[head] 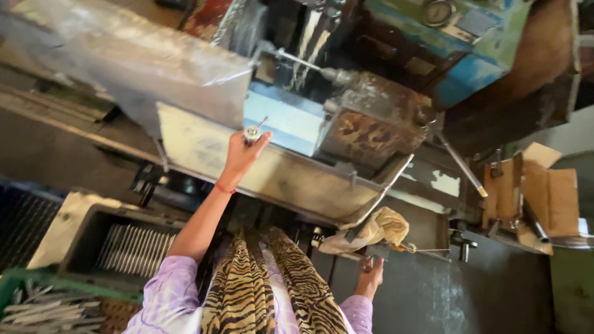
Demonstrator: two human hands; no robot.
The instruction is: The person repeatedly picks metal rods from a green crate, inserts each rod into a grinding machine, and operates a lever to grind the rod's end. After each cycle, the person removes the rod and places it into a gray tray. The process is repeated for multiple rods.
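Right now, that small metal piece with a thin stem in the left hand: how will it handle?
The small metal piece looks rigid, probably dense for its size: shiny turned metal. The round body would likely roll if set down. The left hand pinches it at the fingertips near the wet-looking machine tray, so it may be slick.

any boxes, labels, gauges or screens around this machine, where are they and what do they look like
Round gauge: top of the blue-green machine housing, pale dial in a dark ring, face too blurred to tell.
Cardboard box: right of the machine, brown, flaps open, torn.
Clear plastic sheet: upper left, draped over the trough, shiny grey.
No screens or signs show.
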